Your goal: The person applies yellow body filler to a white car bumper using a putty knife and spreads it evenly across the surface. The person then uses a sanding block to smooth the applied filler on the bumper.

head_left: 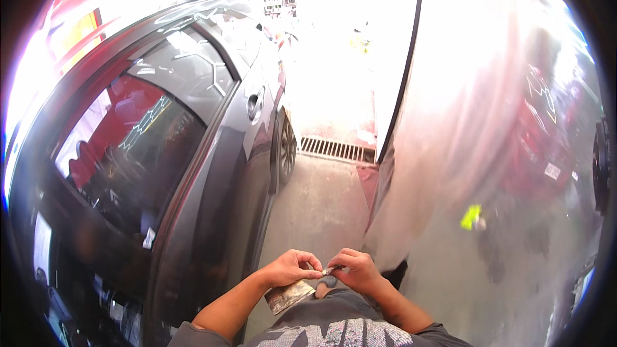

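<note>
My left hand (290, 268) and my right hand (357, 271) meet in front of my body, thumbs and fingertips pinched together. Between them is a small, pale, thin thing (327, 271), too small to name. The right fingers close on it, and the left fingertips touch its near end. Just under my left hand, a flat brownish rectangular piece (289, 297) with a worn, mottled surface shows against my dark shirt. Whether the left hand also holds that piece is hidden. A dark grey car (215, 218) stands close on my left.
The car's door handle (255, 104) and front wheel (286, 148) lie ahead on the left. A floor drain grate (337, 150) crosses the walkway. Along the right hangs a see-through plastic curtain (443, 128), with a red vehicle (536, 154) and a yellow-green thing (472, 216) beyond it.
</note>
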The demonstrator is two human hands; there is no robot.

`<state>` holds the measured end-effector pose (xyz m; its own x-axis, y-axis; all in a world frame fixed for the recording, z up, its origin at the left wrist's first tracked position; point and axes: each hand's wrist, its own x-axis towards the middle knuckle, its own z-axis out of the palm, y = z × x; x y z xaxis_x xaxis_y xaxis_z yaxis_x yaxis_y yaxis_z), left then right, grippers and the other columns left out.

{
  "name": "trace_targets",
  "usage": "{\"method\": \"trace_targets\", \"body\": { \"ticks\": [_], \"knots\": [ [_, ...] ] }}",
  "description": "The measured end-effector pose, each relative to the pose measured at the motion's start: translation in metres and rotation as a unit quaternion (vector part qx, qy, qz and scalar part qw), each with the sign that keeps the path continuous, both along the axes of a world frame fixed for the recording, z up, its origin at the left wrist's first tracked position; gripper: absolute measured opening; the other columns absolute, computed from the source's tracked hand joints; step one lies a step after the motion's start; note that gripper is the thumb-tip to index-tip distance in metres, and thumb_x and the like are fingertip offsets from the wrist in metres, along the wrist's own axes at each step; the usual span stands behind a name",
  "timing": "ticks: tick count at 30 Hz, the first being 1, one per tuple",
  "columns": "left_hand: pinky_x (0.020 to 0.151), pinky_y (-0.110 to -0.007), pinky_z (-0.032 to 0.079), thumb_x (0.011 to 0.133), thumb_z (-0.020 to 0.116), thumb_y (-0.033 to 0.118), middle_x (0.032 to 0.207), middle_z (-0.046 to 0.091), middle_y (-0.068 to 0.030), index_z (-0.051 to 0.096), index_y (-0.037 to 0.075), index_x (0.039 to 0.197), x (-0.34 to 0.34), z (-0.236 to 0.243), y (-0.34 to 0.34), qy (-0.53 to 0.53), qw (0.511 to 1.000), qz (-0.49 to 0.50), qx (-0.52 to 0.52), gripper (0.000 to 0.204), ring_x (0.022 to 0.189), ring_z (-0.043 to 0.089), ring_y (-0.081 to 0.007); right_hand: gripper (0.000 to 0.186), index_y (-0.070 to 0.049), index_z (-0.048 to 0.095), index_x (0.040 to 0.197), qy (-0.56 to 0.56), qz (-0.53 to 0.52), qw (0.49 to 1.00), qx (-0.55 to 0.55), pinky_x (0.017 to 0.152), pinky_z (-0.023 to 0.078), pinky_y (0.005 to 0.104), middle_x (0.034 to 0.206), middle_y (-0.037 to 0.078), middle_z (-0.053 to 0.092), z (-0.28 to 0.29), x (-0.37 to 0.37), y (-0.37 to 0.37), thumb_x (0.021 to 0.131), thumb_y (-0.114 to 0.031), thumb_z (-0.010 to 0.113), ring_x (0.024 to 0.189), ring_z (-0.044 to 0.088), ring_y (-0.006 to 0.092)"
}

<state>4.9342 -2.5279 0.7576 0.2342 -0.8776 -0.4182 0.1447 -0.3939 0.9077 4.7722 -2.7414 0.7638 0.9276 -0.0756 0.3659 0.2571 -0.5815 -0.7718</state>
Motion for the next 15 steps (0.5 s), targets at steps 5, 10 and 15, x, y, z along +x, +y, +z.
{"method": "trace_targets", "body": {
  "ticks": [5,10,15],
  "knots": [
    [0.078,-0.022,0.049,0.098,0.087,0.015,0.097,0.072,0.0063,0.076,0.008,0.106,0.162,0.001,-0.132,0.126,0.988,-0.073,-0.049,0.015,0.088,0.062,-0.0033,0.022,-0.008,0.080,0.099,0.003,-0.006,0.998,0.060,0.073,0.061,0.0359,0.094,0.009,0.075,0.012,0.147,-0.123,0.081,-0.002,0.091,0.084,0.078,0.0243],
    [0.080,-0.024,0.052,0.099,0.088,0.019,0.097,0.076,0.0031,0.081,0.004,0.115,0.296,0.002,-0.291,0.111,0.990,-0.035,-0.076,0.023,0.090,0.065,-0.0049,0.026,-0.004,0.080,0.099,0.026,-0.163,0.984,0.062,0.076,0.059,0.0348,0.094,0.010,0.076,0.006,0.266,-0.243,0.077,0.007,0.088,0.085,0.077,0.0248],
    [0.082,-0.026,0.053,0.097,0.089,0.020,0.099,0.079,0.0003,0.084,0.002,0.114,0.472,-0.031,-0.433,0.016,0.989,-0.130,-0.073,0.025,0.091,0.067,-0.0074,0.025,-0.004,0.079,0.097,0.009,-0.275,0.959,0.064,0.077,0.059,0.0349,0.094,0.010,0.077,-0.034,0.416,-0.352,0.077,0.007,0.088,0.085,0.076,0.0252]
  ]
}}
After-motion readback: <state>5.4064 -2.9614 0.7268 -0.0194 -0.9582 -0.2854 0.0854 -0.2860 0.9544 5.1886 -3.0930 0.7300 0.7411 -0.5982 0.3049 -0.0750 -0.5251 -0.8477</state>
